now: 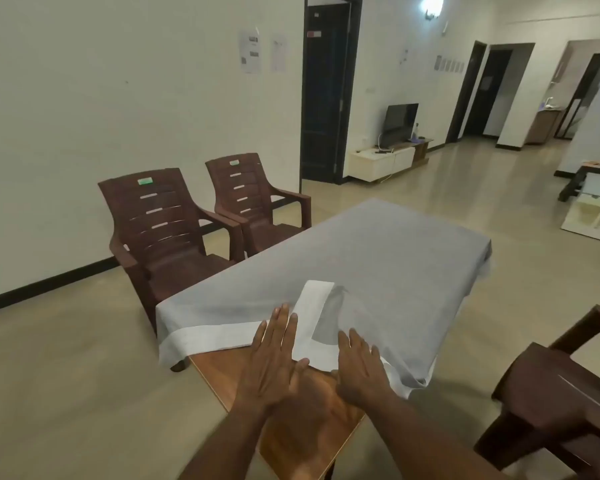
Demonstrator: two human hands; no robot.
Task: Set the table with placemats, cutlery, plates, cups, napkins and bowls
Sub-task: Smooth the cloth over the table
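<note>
**Cloth half-laid, near corner folded back — flatten before setting anything**

Closest to you: bare wooden table [291,427] corner, uncovered. Your left hand [272,362] lies flat, fingers straight and together, palm down, fingertips on the white border of the tablecloth [378,251]. Your right hand [359,367] is also flat, fingers straight, slightly spread, pressing the cloth's near edge. Neither hand grips or pinches anything; both just press.

Just beyond your hands the cloth's corner is flipped back on itself, white border showing as an L-shape over the grey. The right side of the near edge droops off the table.

Handling, judged: thin, light, soft fabric, no stiffness, probably slides easily on smooth wood. Pressing alone likely drags it; pinch the folded white border at its corner and pull toward you, keeping the other palm down as an anchor.

Farther: the grey cloth covers the rest of the table, looks smooth, far edge hanging over. No placemats, cutlery, plates, cups, napkins or bowls visible.

Beyond, left: two brown plastic chairs [201,216] by the wall; another chair [561,396] at your right.
</note>
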